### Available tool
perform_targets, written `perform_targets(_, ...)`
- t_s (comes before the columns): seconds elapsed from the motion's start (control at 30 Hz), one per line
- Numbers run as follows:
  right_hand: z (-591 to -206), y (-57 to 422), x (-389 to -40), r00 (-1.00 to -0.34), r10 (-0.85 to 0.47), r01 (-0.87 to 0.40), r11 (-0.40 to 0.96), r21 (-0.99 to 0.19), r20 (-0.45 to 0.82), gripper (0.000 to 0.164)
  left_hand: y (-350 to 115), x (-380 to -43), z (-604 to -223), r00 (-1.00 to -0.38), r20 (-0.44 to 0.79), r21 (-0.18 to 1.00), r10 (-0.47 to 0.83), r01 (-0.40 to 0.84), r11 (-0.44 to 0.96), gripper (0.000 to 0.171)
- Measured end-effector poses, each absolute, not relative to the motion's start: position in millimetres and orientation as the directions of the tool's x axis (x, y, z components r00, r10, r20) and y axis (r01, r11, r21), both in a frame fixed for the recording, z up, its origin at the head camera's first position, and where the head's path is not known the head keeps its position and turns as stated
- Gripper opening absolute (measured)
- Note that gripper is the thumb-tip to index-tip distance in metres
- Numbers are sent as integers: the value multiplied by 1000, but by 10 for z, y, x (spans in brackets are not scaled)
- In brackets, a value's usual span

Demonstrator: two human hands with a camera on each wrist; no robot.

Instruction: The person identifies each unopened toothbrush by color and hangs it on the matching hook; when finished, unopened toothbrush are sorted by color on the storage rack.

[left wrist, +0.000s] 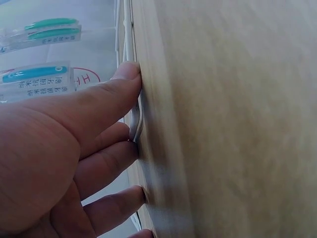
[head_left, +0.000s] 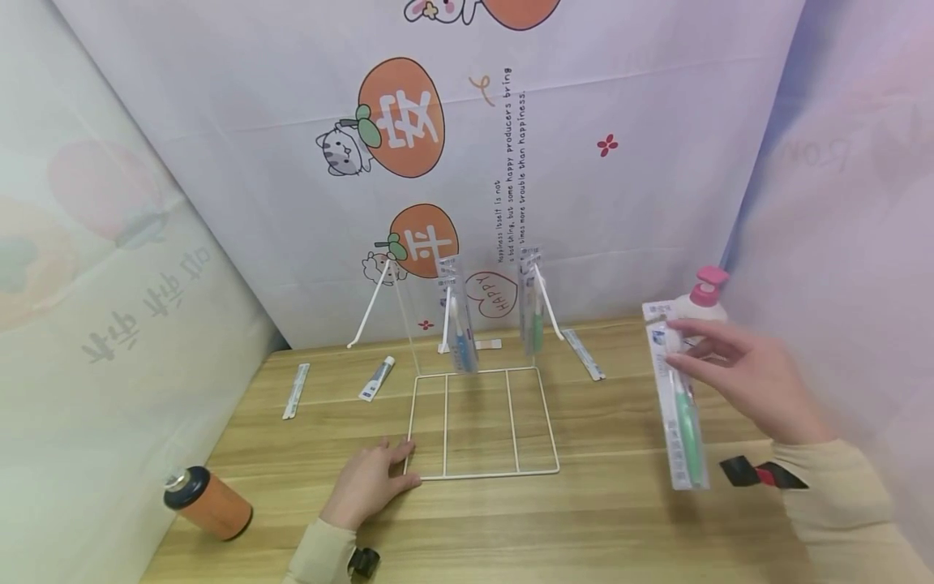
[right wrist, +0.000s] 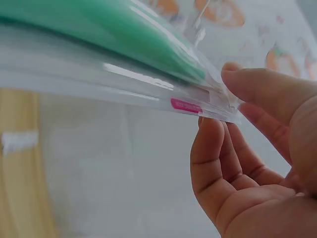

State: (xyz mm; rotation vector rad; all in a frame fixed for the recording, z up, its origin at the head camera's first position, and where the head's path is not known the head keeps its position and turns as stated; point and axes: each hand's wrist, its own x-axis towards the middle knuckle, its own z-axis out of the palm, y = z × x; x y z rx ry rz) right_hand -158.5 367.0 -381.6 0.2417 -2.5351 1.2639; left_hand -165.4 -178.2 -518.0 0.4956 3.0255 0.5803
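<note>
My right hand (head_left: 751,380) pinches the top of a clear toothbrush pack (head_left: 683,422) between thumb and fingers, holding it upright above the table's right side. A green-handled toothbrush shows inside, large in the right wrist view (right wrist: 114,39). At the front left corner of a white wire display rack (head_left: 511,472), my left hand (head_left: 368,480) grips the wire with thumb (left wrist: 126,72) and fingers. From the rack's middle hook hangs a blue toothbrush pack (head_left: 463,341), and from its right hook a green toothbrush pack (head_left: 536,320). The left hook (head_left: 370,307) bears nothing.
An orange bottle (head_left: 215,504) with a black top lies at the front left. Behind the rack are a small tube (head_left: 377,378) and slim white packets (head_left: 295,391) (head_left: 584,354). A pink-topped pump bottle (head_left: 706,294) stands behind my right hand. Printed curtains enclose the wooden table.
</note>
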Motion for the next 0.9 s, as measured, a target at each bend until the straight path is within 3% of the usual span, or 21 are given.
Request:
perform_targets(0.23, -3495, 2995, -1452, -827, -108, -553, 341, -760, 552, 51, -1787, -1667, -5197, -951, 33, 363, 308, 299, 883, 64)
perform_targets(0.43, -3432, 2689, -1367, -780, -206, -621, 148, -769, 591, 54, -1783, -1653, -5184, -952, 30, 363, 304, 293, 885, 64)
perform_targets(0.57, -3457, 2577, -1356, -777, -227, -619, 111, -777, 587, 54, -1778, -1639, -5168, -953, 31, 367, 301, 291, 884, 63)
perform_targets(0.9, -3670, 2429, -1467, -792, -190, -608, 163, -777, 580, 52, -1771, -1631, -5154, -951, 52, 360, 306, 304, 882, 62)
